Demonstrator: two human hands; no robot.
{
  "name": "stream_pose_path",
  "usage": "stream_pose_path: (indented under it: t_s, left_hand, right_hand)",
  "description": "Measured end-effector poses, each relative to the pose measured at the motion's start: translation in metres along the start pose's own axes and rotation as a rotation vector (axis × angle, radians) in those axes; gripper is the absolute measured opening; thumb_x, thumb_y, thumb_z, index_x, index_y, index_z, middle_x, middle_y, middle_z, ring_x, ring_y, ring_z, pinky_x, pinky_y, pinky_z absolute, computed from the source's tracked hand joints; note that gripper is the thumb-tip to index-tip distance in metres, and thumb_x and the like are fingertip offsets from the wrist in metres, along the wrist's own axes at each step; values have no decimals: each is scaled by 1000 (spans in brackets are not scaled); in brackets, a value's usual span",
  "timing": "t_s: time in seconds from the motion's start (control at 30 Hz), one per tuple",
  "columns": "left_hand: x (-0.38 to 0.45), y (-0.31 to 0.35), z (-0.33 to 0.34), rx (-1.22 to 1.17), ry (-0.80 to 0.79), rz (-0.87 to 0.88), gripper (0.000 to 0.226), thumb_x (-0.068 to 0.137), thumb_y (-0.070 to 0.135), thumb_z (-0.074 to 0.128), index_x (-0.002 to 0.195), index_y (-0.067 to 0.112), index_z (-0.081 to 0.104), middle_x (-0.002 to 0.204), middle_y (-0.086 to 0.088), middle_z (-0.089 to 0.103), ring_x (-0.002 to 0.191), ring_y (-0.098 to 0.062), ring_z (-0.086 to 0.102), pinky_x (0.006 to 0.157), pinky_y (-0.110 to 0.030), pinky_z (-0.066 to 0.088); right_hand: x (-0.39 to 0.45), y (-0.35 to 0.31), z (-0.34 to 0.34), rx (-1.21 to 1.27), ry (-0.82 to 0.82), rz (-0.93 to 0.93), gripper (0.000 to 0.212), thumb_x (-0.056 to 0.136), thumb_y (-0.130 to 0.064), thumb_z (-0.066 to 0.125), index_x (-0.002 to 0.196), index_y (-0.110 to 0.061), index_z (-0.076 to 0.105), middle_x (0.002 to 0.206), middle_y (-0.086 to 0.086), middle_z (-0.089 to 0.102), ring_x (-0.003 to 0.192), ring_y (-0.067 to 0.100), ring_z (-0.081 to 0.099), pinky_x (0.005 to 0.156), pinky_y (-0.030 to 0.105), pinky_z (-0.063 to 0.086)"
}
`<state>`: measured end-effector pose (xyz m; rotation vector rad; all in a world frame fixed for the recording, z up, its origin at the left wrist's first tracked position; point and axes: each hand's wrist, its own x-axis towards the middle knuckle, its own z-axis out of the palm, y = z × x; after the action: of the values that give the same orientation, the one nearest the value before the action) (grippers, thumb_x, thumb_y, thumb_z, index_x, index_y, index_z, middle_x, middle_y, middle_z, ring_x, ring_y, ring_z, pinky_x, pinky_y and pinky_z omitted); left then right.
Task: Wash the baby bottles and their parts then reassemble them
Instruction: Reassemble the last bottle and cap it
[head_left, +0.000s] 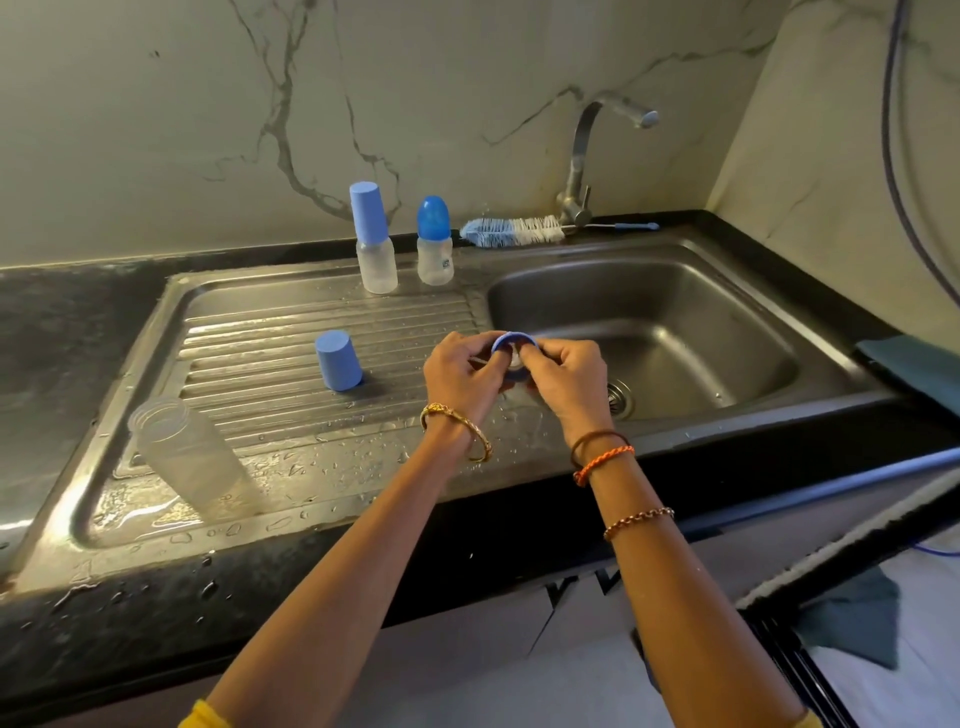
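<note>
Yellow sleeves (210, 716); bracelets (605, 463)

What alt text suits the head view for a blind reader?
Both hands, left hand and right hand, hold a blue plastic bottle ring at the edge of the steel sink basin; two capped clear baby bottles stand behind.

Blue ring (513, 340); pale blue cap (338, 361); darker blue dome cap (434, 216); clear bottle (189, 457); blue-and-white brush (511, 232); grey ribbed sink (322, 332); black speckled bench (67, 317); white grey-veined wall (208, 104).
</note>
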<state>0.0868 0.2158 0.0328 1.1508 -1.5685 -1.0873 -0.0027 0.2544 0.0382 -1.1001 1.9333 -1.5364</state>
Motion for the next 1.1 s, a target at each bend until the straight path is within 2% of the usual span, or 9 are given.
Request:
stream_pose_path:
  t_s: [0.1,0.2,0.33,0.43,0.6,0.77,0.83,0.97,1.1]
  left_hand:
    - [-3,3,1,-32,-61,5,25,78,7,66,96,21,73,94,-8,58,91,-30,62,80,-45,55]
    - [-5,7,-1,-78,-88,-13,33,73,0,67,81,32,71,98,-15,61,91,-34,63,77,-45,56]
    - [-4,7,-8,-101,-63,-28,34,72,-7,66,83,24,71,98,-18,65,83,-31,67,67,-39,59]
    - [-2,5,-10,-89,-66,-57,28,75,-8,65,95,10,72,100,-16,65,78,-25,69,60,-28,59]
    - [-3,1,-7,-48,-27,-31,23,74,-6,69,94,5,73,100,-13,66,79,-25,69,60,-33,59]
    - [-5,0,-6,-66,-79,-3,25,76,0,69,100,8,71,103,-12,61,82,-24,67,64,-32,59]
    - [-5,-1,-6,-11,-82,20,26,77,0,68,102,9,71,100,-10,58,87,-23,64,64,-31,59]
    - [-1,-7,-12,-46,2,-14,22,78,-2,67,97,7,72,98,-12,61,89,-26,65,66,-37,59]
    - [-2,-8,-18,-137,14,-65,21,76,-2,70,97,3,71,94,-17,68,79,-25,69,61,-30,59]
  right_hand:
    - [4,1,0,24,100,16,14,80,-7,67,94,-7,73,77,2,70,79,16,68,76,36,57]
    - [1,4,1,-5,152,6,15,78,-7,70,93,-6,73,82,6,72,78,14,68,77,36,57]
    - [0,3,-11,35,-126,42,26,79,-7,69,105,-3,68,94,10,71,81,16,67,74,24,56]
    - [1,-2,-17,-79,-256,0,29,79,-6,69,108,-1,66,94,11,70,81,16,66,77,27,56]
    - [1,-3,-14,-278,-166,-158,20,74,-10,75,92,-2,72,80,12,71,72,19,68,70,33,58]
    - [-1,2,-10,-278,-36,-207,16,77,-11,73,91,-4,73,79,10,72,72,20,68,69,33,57]
    - [1,4,-11,-190,-98,-130,21,77,-8,73,97,-2,71,85,13,72,76,20,68,72,33,58]
    - [-1,5,-13,239,-334,221,28,86,-15,63,109,-1,65,93,10,69,79,14,65,74,20,55]
    - [-2,6,-11,466,-465,414,22,95,-31,48,92,-17,65,87,4,64,81,14,60,74,24,52]
